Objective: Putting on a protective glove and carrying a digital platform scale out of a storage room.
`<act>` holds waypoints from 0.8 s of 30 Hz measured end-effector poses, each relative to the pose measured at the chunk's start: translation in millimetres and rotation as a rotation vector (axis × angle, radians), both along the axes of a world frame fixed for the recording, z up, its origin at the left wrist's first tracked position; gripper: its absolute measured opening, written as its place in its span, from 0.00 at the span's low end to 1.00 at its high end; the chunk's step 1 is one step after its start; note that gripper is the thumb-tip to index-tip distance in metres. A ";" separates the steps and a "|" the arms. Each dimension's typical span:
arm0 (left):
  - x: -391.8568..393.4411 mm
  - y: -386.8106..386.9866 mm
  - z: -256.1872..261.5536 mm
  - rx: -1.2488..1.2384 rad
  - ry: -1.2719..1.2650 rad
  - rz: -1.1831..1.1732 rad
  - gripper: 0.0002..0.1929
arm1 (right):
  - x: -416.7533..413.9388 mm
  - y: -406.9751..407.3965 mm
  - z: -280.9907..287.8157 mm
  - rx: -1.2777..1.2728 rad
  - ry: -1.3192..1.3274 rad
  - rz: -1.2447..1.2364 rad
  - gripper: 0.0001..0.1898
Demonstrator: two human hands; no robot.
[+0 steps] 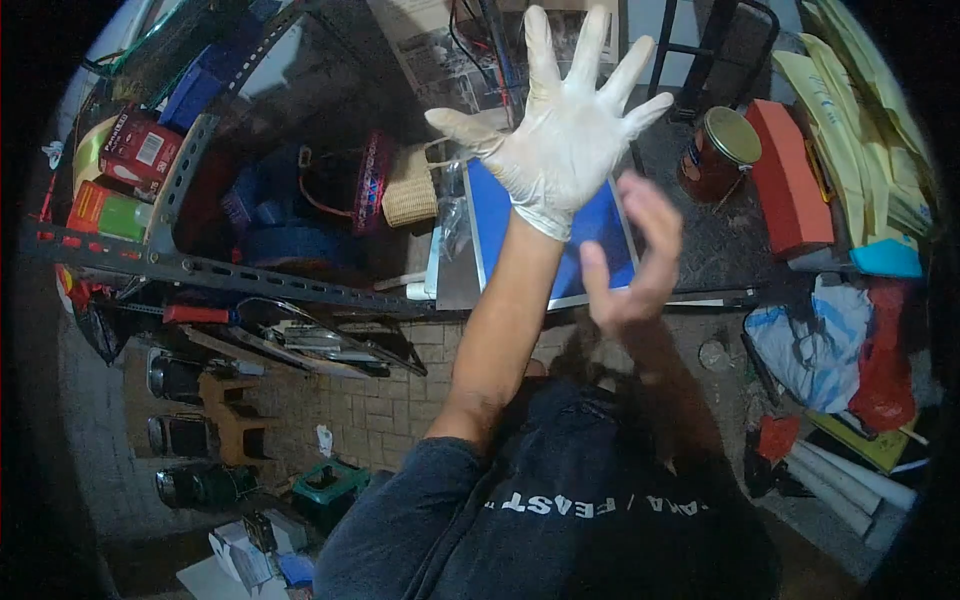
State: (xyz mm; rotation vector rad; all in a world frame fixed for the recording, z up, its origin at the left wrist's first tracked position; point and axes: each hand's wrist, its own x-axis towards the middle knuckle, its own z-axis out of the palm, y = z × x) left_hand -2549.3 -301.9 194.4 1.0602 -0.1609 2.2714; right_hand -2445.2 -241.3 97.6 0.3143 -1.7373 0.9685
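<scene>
My left hand [570,142] wears a thin white rubber glove. Its palm faces up towards me, with the fingers and thumb spread and nothing held. The glove's cuff [541,219] ends at the wrist. To the right of that wrist is my right hand [641,255], bare and blurred by motion. Its thumb and curved fingers are apart, with no object visible between them. Beneath both hands, a blue panel with a pale border [502,225] lies on the dark worktop [705,255]; my left forearm covers part of it.
A lidded jar [720,154] stands at the right beside an orange-red box [791,180]. Yellowish packets [847,112] lie farther right. On the left are a slotted metal frame [300,277], a small woven basket [410,187] and a red bulb box [140,150]. Below is a brick-paved floor [382,382].
</scene>
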 end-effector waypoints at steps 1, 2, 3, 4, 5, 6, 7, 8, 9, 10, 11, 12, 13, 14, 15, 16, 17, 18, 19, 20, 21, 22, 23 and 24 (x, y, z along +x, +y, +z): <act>-1.3 5.7 -3.9 -0.001 -0.006 0.003 0.63 | -4.6 10.1 7.2 -0.052 -0.010 0.001 0.34; -4.8 11.9 -9.0 0.017 0.094 0.019 0.63 | -13.1 21.8 16.2 -0.118 0.033 -0.002 0.37; -5.1 10.9 -8.5 0.035 0.201 0.053 0.64 | -22.3 29.2 30.2 -0.183 0.081 0.014 0.39; -1.8 15.6 -8.4 0.038 0.211 0.058 0.65 | -25.5 41.3 43.9 -0.204 0.107 0.009 0.39; 2.0 18.0 -6.6 0.040 0.210 0.069 0.65 | -27.4 51.8 56.8 -0.225 0.134 0.006 0.40; 6.5 20.8 -4.6 -0.067 0.288 0.190 0.66 | -28.6 60.3 65.3 -0.245 0.170 0.069 0.39; 11.2 22.6 -2.4 -0.176 0.364 0.314 0.67 | -29.9 62.9 66.3 -0.244 0.167 0.082 0.39; 16.1 23.8 -0.3 -0.320 0.455 0.502 0.69 | -31.0 62.6 67.6 -0.235 0.152 0.181 0.39; 11.9 27.2 -3.7 -0.562 0.598 0.741 0.67 | -34.5 63.7 66.4 -0.223 0.134 0.275 0.39; 12.9 32.4 -3.0 -0.785 0.915 1.130 0.65 | -46.7 69.4 49.9 -0.045 0.149 0.280 0.35; 13.3 33.8 -0.4 -1.002 1.231 1.522 0.62 | -40.4 72.2 28.8 -0.038 0.143 0.270 0.35; 14.4 33.8 4.1 -1.131 1.425 1.731 0.57 | -23.3 67.6 10.7 -0.202 -0.064 0.348 0.32; 13.2 30.9 6.7 -1.271 1.623 1.942 0.52 | -7.9 60.9 -10.4 -0.368 -0.275 0.432 0.29; 13.7 31.3 11.2 -1.286 1.686 1.941 0.50 | 0.8 61.6 -28.4 -0.530 -0.480 0.497 0.26; 15.8 29.2 15.3 -1.317 1.753 1.941 0.49 | 1.0 66.0 -55.1 -0.644 -0.400 0.521 0.24; 18.7 23.9 20.8 -1.325 1.840 1.910 0.46 | 3.9 71.0 -77.5 -0.762 -0.329 0.561 0.22; 20.8 23.3 24.7 -1.344 1.833 1.906 0.46 | 14.4 86.9 -87.0 -0.806 -0.393 0.488 0.19; 24.0 22.6 29.1 -1.324 1.920 1.856 0.46 | 25.0 106.4 -102.9 -0.781 -0.507 0.377 0.17; 23.9 23.9 28.9 -1.296 2.005 1.799 0.45 | 33.6 126.4 -118.8 -0.750 -0.616 0.259 0.16; 9.6 27.8 9.3 -1.132 2.303 2.297 0.46 | 40.7 138.8 -123.3 -0.744 -0.611 0.251 0.15; 12.4 29.8 12.5 -1.138 2.311 2.286 0.46 | 46.8 150.7 -130.4 -0.745 -0.607 0.233 0.14; 18.3 31.5 20.8 -1.214 2.179 2.047 0.46 | 51.2 160.6 -136.4 -0.750 -0.610 0.236 0.14; 20.8 34.4 24.8 -1.264 2.037 1.817 0.46 | 55.1 169.1 -141.8 -0.734 -0.668 0.172 0.14; 17.8 37.6 17.8 -1.270 2.041 1.817 0.46 | 57.0 175.4 -146.3 -0.713 -0.724 0.112 0.14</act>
